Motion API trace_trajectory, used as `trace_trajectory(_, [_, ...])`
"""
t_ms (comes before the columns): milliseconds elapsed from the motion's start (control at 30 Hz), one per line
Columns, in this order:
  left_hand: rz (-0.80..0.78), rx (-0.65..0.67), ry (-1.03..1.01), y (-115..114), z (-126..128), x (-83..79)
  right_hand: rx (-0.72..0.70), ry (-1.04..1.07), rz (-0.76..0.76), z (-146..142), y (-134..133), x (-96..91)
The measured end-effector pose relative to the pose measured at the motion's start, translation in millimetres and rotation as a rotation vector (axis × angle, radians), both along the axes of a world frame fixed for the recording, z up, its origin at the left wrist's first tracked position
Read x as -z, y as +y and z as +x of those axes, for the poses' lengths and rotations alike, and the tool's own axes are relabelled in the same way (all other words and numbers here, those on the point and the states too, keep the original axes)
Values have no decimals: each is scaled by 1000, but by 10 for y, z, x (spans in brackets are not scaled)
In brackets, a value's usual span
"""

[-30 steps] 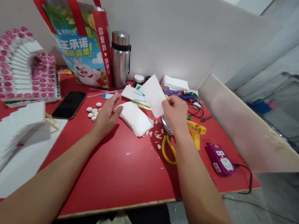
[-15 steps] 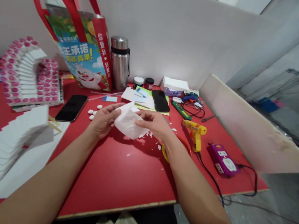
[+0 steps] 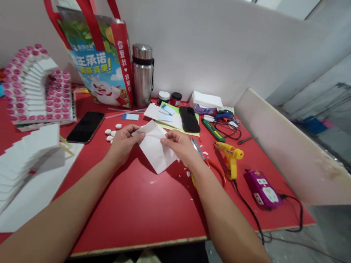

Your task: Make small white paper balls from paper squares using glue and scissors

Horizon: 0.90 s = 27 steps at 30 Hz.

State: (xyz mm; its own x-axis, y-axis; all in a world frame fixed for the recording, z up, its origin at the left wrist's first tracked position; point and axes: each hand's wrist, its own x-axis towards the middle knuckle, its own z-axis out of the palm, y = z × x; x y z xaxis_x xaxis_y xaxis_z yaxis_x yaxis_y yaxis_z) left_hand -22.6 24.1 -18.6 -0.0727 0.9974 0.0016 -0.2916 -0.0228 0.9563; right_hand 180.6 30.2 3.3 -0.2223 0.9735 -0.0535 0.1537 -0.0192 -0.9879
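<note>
A thin white sheet of paper, creased and roughly square, hangs between my hands above the red table. My left hand pinches its left corner between thumb and fingers. On the right edge, my right hand grips the paper with thumb on top. Several small white discs lie beside my left hand. Scissors with red-orange and yellow handles are partly hidden under my right forearm, and white paper scraps are strewn near them.
Left: a white stepped stack, a black phone and a pink-dotted white structure. Behind: a printed bag, a steel flask and a second phone. Right: a yellow glue gun and a purple power strip.
The paper has been spread flatter and its lower corner now points toward me. My right hand has shifted slightly, showing more of the scissors.
</note>
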Motion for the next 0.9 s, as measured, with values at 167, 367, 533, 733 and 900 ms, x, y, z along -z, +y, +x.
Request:
trace_trajectory(167, [-37,108,55,-19,-1,-24,-60,67,-137,-35,-45,-79])
trace_trajectory(367, [-2,206,34,-25,0,-60,-77,182,-180,52,-25,-146])
trace_trajectory(533, [39,248,40,-33,-27,-71,-77,312,-294,109,6,-118])
trace_trajectory(733, [21,242,-32,-27,-34,-61,-44,399,-277,97,21,-120])
trace_trajectory(900, [12,210,-70,-44,-25,-87,-3,376,-281,74,28,-165])
